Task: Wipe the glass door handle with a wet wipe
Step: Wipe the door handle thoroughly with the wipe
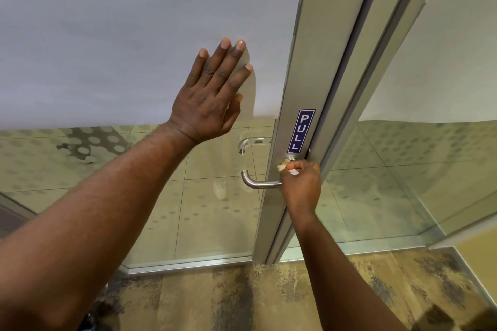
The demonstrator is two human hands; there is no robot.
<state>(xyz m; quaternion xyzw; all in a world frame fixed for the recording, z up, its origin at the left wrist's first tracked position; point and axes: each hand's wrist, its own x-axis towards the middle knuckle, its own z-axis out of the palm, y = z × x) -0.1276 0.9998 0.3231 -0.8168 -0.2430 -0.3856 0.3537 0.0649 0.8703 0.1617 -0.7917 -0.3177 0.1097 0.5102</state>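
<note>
A brushed-metal lever handle juts left from the aluminium door stile, just under a blue PULL sticker. My right hand is closed around a crumpled wet wipe and presses it against the round base of the handle, hiding that base. My left hand lies flat on the frosted glass door up and left of the handle, fingers spread and holding nothing. A second handle shows through the glass on the far side.
A fixed glass panel stands to the right of the door frame. The lower glass is see-through with a dotted pattern. Mottled brown carpet covers the floor on my side, and a metal threshold runs along the door's bottom.
</note>
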